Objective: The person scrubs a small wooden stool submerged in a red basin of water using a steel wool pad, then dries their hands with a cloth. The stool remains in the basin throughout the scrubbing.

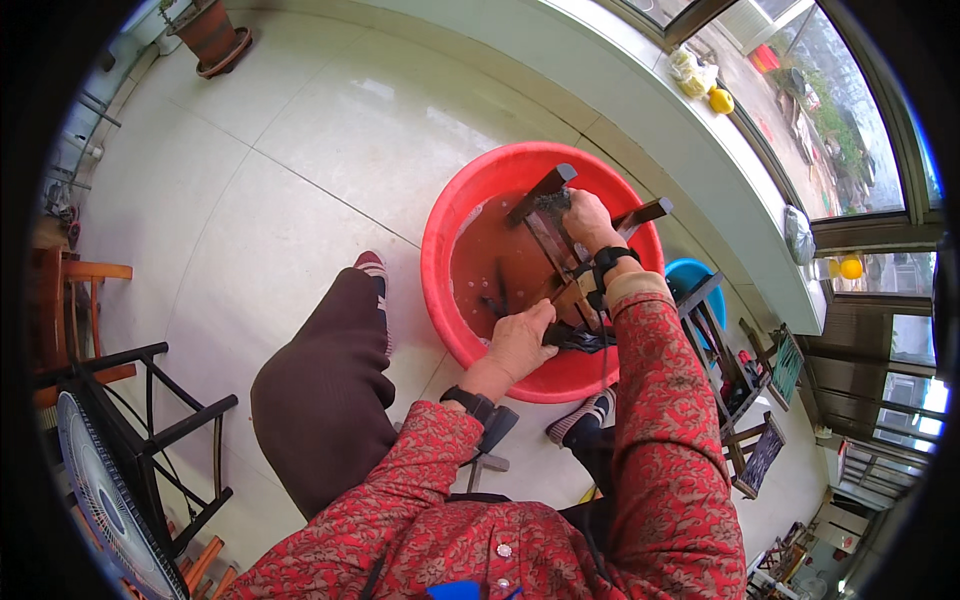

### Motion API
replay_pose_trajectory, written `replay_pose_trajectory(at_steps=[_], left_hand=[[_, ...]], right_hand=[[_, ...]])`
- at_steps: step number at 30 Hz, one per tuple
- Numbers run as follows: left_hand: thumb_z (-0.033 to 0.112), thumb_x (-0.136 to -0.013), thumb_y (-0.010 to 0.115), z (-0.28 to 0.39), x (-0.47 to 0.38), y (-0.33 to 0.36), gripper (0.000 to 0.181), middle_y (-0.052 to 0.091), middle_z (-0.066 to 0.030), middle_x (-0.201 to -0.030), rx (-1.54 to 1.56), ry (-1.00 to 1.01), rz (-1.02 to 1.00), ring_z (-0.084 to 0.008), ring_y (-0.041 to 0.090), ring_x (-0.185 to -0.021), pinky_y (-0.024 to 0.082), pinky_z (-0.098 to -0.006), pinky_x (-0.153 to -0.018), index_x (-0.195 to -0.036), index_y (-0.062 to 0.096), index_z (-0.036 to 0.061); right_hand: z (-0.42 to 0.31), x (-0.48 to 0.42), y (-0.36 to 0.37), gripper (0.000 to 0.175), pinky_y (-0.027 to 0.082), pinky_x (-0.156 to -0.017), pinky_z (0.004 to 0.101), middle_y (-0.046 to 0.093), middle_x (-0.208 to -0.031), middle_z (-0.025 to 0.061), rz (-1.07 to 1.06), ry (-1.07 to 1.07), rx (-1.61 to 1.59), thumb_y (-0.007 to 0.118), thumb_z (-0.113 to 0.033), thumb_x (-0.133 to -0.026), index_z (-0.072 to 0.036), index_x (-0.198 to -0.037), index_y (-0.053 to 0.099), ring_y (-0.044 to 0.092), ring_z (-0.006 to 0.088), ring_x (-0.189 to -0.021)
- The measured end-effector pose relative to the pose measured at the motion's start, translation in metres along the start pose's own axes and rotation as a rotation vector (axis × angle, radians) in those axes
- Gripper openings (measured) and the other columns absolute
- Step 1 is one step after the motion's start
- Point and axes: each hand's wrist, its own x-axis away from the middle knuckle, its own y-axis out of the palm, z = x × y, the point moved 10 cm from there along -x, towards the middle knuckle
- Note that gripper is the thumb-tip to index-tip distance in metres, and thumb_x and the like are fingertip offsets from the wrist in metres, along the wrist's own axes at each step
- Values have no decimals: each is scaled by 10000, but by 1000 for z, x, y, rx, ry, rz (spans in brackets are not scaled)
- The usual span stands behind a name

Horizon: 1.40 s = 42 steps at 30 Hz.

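Observation:
A small dark wooden stool point(551, 244) lies tilted in a red plastic basin point(442, 315) of murky brown water point(480, 255). Two of its legs stick up past the far side of the water. My right hand point(589, 217) presses a dark scrubbing pad point(553, 202), perhaps steel wool, against one leg. Nearer to me, my left hand point(521, 341) grips the stool's lower part, thumb on the wood. Dark material hangs under the frame by the near rim, partly hidden by my right forearm. Both wrists wear black straps.
Right of the basin stand a blue basin point(697, 277), a dark wooden rack point(712, 337) and small stools point(757, 454). A windowsill point(720, 150) holds fruit and bags. Leftward are an electric fan point(112, 495), a black metal frame point(187, 420) and a potted plant point(210, 37).

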Motion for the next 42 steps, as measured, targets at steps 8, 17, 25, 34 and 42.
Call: replay_pose_trajectory(at_steps=[8, 17, 25, 34, 42], left_hand=[[201, -735, 835, -21, 16, -1, 514, 693, -159, -986, 83, -163, 115, -422, 663, -941, 525, -501, -789, -1148, 539, 121], [176, -765, 821, -55, 21, 18, 467, 695, -162, -1081, 226, -211, 110, -345, 671, -1011, 535, -425, -861, -1141, 573, 53], [386, -1031, 506, -135, 73, 78, 423, 606, -161, -1273, 1023, -1147, 76, -298, 644, -1070, 581, -445, -804, -1225, 540, 12], [578, -1044, 346, -93, 45, 110, 598, 644, -191, -1230, 1562, -909, -196, -355, 626, -1137, 499, -515, -992, -1261, 556, 62], [289, -1040, 493, -102, 25, 153, 296, 686, -92, -1209, 1936, -971, -162, -253, 653, -1113, 529, -444, -988, -1210, 646, 100]], right_hand=[[-22, 115, -57, 271, 516, -836, 496, 693, -977, 198, 169, -68, -175, 747, -208, -801, -67, -1007, 641, 651, 429, -973], [8, 176, -57, 183, 543, -765, 505, 653, -926, 147, 436, 32, 120, 715, -220, -807, -89, -922, 660, 657, 385, -880], [-47, 240, -67, 277, 549, -798, 354, 720, -932, 108, 274, -99, -698, 750, -107, -845, -45, -1107, 685, 692, 217, -836], [-77, 250, -45, 407, 539, -715, 495, 693, -888, 188, 180, 2, -196, 782, -264, -756, -74, -1027, 545, 682, 396, -854], [-65, 277, -58, 288, 546, -667, 478, 679, -797, 202, 357, -82, -293, 760, -171, -770, -61, -970, 585, 684, 410, -784]])
